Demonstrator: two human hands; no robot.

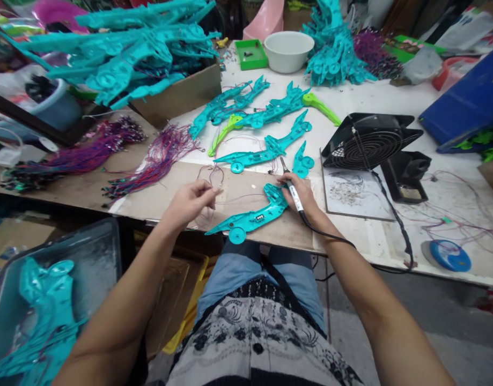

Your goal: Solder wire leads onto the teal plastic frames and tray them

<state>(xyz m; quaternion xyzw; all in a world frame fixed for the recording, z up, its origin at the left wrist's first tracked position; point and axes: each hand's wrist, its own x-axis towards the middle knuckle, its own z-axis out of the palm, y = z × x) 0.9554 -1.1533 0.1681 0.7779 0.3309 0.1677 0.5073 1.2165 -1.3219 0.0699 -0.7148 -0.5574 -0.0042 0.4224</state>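
My right hand (303, 194) is closed around a soldering iron (294, 196), its metal tip pointing up and away from me. The same hand's fingers rest at the upper end of a teal plastic shell part (252, 221), which lies near the table's front edge and has a round disc and a small row of metal contacts. To its left, my left hand (192, 202) pinches a thin wire (240, 202) that runs toward the shell. More thin wires loop around these fingers. Farther back lie several similar teal shells (256, 156) and a lime-green part (227, 133).
On the right stand a black fan (365, 142), a soldering iron stand (407, 176) and a blue solder spool (449, 255). Red and blue wire bundles (163, 155) lie on the left. A box (182, 99) heaped with teal parts stands behind; a grey bin (95, 268) sits lower left.
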